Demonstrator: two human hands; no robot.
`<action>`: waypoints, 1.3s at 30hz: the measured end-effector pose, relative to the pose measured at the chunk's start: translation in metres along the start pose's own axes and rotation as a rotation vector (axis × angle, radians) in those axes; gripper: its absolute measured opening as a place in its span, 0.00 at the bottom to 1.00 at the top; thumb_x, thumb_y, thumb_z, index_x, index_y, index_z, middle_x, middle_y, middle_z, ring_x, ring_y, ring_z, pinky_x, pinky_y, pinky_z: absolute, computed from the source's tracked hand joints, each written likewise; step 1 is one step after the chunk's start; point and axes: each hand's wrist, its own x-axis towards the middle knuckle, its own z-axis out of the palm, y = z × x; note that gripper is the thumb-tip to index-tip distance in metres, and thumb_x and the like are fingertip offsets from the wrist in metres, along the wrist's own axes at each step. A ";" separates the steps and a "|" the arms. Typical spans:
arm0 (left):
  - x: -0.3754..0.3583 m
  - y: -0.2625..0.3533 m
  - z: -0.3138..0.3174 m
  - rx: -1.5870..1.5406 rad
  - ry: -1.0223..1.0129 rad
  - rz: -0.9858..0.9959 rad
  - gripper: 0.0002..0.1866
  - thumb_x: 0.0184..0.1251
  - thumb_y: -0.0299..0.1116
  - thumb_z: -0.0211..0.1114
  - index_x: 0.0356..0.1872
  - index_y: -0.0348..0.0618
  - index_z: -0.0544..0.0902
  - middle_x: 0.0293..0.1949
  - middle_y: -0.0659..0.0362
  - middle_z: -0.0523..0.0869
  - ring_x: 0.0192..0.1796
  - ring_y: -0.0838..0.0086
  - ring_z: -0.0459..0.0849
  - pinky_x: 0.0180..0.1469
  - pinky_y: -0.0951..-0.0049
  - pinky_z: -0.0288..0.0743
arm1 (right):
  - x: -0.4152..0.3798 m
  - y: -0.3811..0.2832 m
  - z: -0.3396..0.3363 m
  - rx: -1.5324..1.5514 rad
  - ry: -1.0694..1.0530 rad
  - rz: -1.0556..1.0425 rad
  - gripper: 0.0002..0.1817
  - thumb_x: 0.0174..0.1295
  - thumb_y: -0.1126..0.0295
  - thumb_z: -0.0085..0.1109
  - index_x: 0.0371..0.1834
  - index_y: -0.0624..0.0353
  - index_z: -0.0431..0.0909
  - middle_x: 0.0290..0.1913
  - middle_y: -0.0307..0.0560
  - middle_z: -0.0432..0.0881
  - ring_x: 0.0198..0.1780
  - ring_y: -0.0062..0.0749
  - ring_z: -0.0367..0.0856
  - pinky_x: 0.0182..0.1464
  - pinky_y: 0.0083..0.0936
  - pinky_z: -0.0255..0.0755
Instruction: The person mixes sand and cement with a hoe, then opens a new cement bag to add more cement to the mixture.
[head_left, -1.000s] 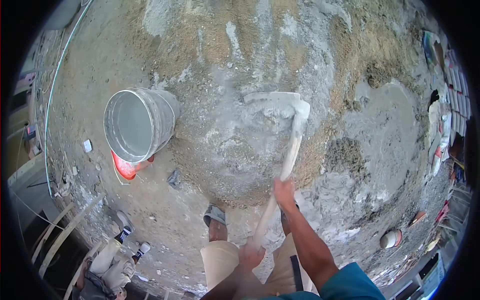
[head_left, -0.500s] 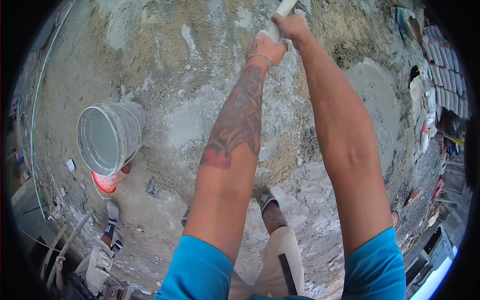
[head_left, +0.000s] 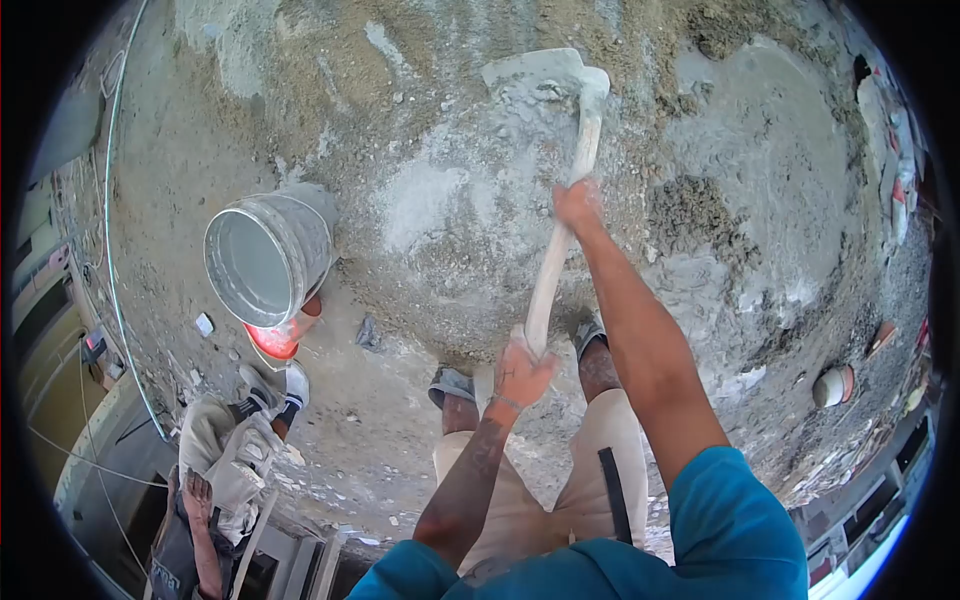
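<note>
A long-handled hoe reaches away from my body, its wide, mortar-coated blade down on the wet grey mix at the top of the view. My left hand is closed round the lower end of the pale handle, just in front of my legs. Higher up, below the blade, my right hand grips the same handle, slightly blurred. Pale powder and gritty sand lie left of the handle. Wet grey mortar spreads to the right.
A grey bucket holding greyish liquid stands at the left, beside a red container. Another person is at the lower left. A pale hose runs along the left edge. A small pot lies at the right.
Both hands have come back toward my body, the left one farthest, so they are now wide apart on the handle. The hoe's blade has come into view. More of the other person shows.
</note>
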 end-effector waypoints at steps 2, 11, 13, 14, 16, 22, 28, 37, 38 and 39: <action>-0.049 -0.052 -0.001 0.197 0.050 -0.060 0.20 0.41 0.34 0.63 0.35 0.33 0.70 0.26 0.43 0.78 0.33 0.48 0.78 0.34 0.59 0.70 | -0.053 0.046 0.049 0.324 -0.131 0.132 0.33 0.49 0.58 0.53 0.48 0.81 0.62 0.43 0.73 0.72 0.47 0.57 0.72 0.51 0.36 0.66; -0.121 -0.090 0.014 0.256 -0.021 -0.066 0.23 0.42 0.39 0.61 0.41 0.40 0.71 0.24 0.45 0.80 0.30 0.48 0.79 0.38 0.56 0.72 | -0.175 0.055 -0.004 0.758 -0.050 0.190 0.26 0.46 0.71 0.53 0.46 0.75 0.56 0.17 0.52 0.73 0.17 0.35 0.75 0.20 0.28 0.70; -0.050 -0.071 0.027 0.262 -0.007 0.094 0.23 0.42 0.39 0.61 0.41 0.36 0.73 0.29 0.41 0.79 0.35 0.49 0.79 0.38 0.56 0.72 | -0.110 0.053 -0.022 0.487 0.202 -0.003 0.25 0.47 0.65 0.54 0.38 0.80 0.63 0.22 0.62 0.76 0.26 0.51 0.78 0.33 0.36 0.73; -0.010 -0.047 0.025 0.111 0.017 0.205 0.18 0.45 0.36 0.62 0.35 0.33 0.74 0.24 0.43 0.79 0.26 0.55 0.80 0.30 0.63 0.73 | -0.059 0.068 -0.013 0.165 0.509 -0.233 0.27 0.48 0.61 0.55 0.38 0.81 0.65 0.28 0.67 0.76 0.33 0.57 0.77 0.39 0.38 0.72; 0.056 -0.012 0.016 -0.095 -0.204 0.084 0.16 0.46 0.33 0.61 0.34 0.32 0.74 0.21 0.51 0.78 0.21 0.70 0.80 0.22 0.70 0.71 | -0.016 0.021 -0.056 0.073 0.419 -0.012 0.25 0.48 0.61 0.54 0.35 0.80 0.70 0.32 0.68 0.77 0.36 0.56 0.78 0.39 0.39 0.73; 0.017 -0.070 -0.017 0.030 -0.153 -0.012 0.18 0.46 0.36 0.60 0.35 0.31 0.75 0.24 0.47 0.79 0.26 0.62 0.81 0.29 0.66 0.72 | -0.048 0.034 0.040 0.567 0.116 0.212 0.18 0.50 0.64 0.54 0.27 0.75 0.74 0.18 0.52 0.76 0.21 0.32 0.77 0.24 0.30 0.71; -0.173 -0.127 -0.022 -0.098 -0.053 -0.053 0.20 0.45 0.38 0.61 0.36 0.32 0.75 0.27 0.43 0.79 0.34 0.55 0.80 0.36 0.63 0.72 | -0.238 0.043 0.022 0.913 -0.041 0.147 0.17 0.46 0.75 0.52 0.38 0.69 0.60 0.22 0.49 0.72 0.14 0.27 0.70 0.14 0.22 0.66; -0.013 -0.072 -0.063 -0.386 -0.074 -0.126 0.09 0.48 0.30 0.60 0.24 0.35 0.73 0.18 0.58 0.76 0.17 0.80 0.74 0.17 0.77 0.66 | -0.103 -0.077 0.031 0.487 0.054 -0.223 0.20 0.51 0.66 0.55 0.36 0.75 0.64 0.27 0.64 0.77 0.25 0.43 0.81 0.25 0.31 0.75; 0.015 -0.070 -0.062 -0.567 -0.092 -0.118 0.07 0.49 0.29 0.59 0.24 0.37 0.73 0.17 0.62 0.74 0.15 0.79 0.72 0.16 0.77 0.64 | -0.054 -0.083 0.057 0.166 0.208 -0.235 0.22 0.52 0.62 0.54 0.36 0.75 0.68 0.35 0.68 0.77 0.36 0.47 0.80 0.35 0.36 0.75; 0.014 -0.067 -0.053 -0.561 -0.096 -0.101 0.07 0.49 0.29 0.59 0.24 0.37 0.73 0.17 0.62 0.74 0.15 0.79 0.72 0.16 0.77 0.64 | -0.044 -0.077 0.067 0.173 0.225 -0.236 0.22 0.52 0.62 0.54 0.36 0.75 0.68 0.35 0.68 0.77 0.36 0.47 0.80 0.35 0.36 0.75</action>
